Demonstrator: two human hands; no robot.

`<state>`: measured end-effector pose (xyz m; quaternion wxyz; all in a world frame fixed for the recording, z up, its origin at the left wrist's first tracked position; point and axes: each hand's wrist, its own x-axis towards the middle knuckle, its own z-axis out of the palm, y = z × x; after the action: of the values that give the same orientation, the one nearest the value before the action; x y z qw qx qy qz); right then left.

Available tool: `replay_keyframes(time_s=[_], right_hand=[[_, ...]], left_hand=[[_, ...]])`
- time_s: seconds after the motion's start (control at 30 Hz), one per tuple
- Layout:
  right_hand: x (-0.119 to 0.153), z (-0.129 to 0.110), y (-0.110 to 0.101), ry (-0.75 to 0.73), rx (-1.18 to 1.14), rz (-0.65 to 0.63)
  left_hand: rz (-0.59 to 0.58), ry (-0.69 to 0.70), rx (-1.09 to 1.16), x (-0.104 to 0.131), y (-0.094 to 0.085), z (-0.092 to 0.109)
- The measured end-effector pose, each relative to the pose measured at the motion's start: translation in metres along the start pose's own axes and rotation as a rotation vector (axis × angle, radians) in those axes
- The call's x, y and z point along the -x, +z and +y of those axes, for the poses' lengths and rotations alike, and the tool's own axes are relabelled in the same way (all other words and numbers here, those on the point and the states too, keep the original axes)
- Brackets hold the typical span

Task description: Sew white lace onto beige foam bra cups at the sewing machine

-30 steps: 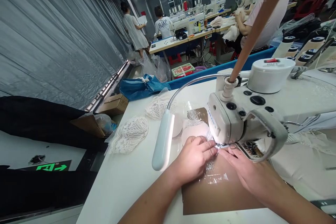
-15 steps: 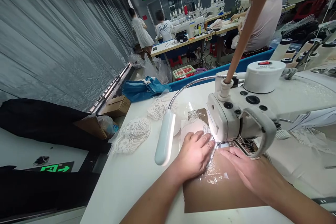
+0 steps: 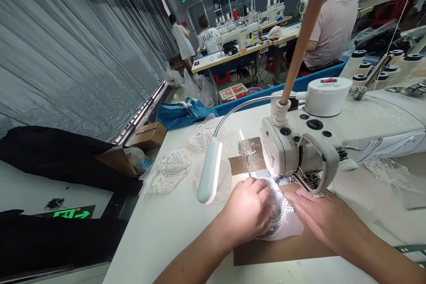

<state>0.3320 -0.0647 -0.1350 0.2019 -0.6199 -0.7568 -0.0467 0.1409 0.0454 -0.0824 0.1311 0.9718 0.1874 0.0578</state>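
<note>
Two hands lay at the head of the sewing machine (image 3: 279, 148), near the bench's (image 3: 143, 235) front edge. The left hand (image 3: 248, 208), fingers bent and close together, covered a lace piece (image 3: 285, 207) on the brown sheet (image 3: 266, 254), probably to keep it flat. The right hand (image 3: 319, 215) lay with fingers outstretched and together beside the lace, perhaps steadying that side. The lamp (image 3: 210, 173) stood close, seemingly for light; a lace cup (image 3: 169, 171) sat by the left edge. The left palm hid much of the lace; whether either hand pinched anything could not be told, and the needle was indistinct.
</note>
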Motion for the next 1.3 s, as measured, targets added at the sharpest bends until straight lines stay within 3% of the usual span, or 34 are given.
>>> replay_keyframes(time_s=[0.23, 0.43, 0.8, 1.1, 1.3], right_hand=[[0.008, -0.004, -0.006, -0.085, -0.139, 0.056], [0.008, -0.007, -0.008, -0.107, -0.19, 0.025], [0.01, -0.009, -0.007, -0.085, -0.145, 0.003], [0.011, -0.007, -0.003, -0.095, -0.169, 0.043], [0.01, -0.007, -0.004, -0.082, -0.126, 0.016]], left_hand=[[-0.049, 0.032, -0.018, -0.002, 0.01, 0.005], [-0.067, 0.03, -0.021, -0.004, 0.01, 0.001], [-0.051, 0.049, -0.044, -0.007, 0.008, -0.006], [-0.02, 0.104, -0.066, -0.002, 0.011, 0.006], [-0.014, 0.083, -0.082, -0.002, 0.014, 0.004]])
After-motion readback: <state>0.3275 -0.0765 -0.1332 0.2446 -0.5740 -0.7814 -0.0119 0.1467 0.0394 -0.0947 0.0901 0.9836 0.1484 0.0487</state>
